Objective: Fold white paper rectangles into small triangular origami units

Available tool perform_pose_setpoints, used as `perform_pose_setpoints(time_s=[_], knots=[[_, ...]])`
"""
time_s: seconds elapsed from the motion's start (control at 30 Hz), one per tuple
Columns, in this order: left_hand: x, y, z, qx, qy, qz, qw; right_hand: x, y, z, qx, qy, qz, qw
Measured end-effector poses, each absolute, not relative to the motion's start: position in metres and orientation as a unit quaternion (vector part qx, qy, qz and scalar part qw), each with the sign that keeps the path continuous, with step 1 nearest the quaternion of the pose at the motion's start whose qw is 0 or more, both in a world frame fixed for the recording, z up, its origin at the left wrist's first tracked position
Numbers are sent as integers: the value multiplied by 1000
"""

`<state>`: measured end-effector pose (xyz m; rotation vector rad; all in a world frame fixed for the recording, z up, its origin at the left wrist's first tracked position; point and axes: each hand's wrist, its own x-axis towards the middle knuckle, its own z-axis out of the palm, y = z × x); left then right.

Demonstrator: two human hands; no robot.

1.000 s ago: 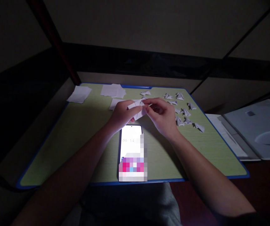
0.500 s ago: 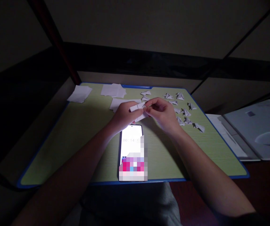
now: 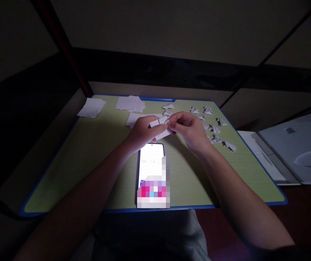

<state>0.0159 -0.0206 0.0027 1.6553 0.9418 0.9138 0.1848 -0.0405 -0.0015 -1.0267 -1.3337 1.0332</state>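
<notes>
Between my hands, above the far end of a lit phone (image 3: 151, 166), is a small folded piece of white paper (image 3: 163, 135) with crease lines. My left hand (image 3: 143, 133) grips its left side, the thumb lying across the front. At the right edge, my right hand (image 3: 189, 129) pinches the paper between thumb and fingers. Part of the paper is hidden behind the fingers. Several small folded paper figures (image 3: 214, 128) lie just beyond and to the right of my right hand. White sheets (image 3: 134, 119) lie behind my left hand.
The green table (image 3: 84, 163) has a blue rim. Stacks of white paper (image 3: 91, 107) and more sheets (image 3: 129, 103) lie along its far left side. A pale flat box (image 3: 296, 148) stands off the right edge, and a dark-banded wall rises behind.
My right hand has shifted slightly to the right along the paper, and a little more of the folded paper shows between the hands. The left hand stays nearly still.
</notes>
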Motion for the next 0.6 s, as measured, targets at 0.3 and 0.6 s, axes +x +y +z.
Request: perform_pose_setpoints(time_s=[0.3, 0.6], knots=[[15, -20, 2, 679, 377, 376, 505, 182, -42, 0, -438, -530, 456, 565], [17, -21, 4, 672, 386, 388, 499, 183, -41, -3, -424, -563, 430, 565]])
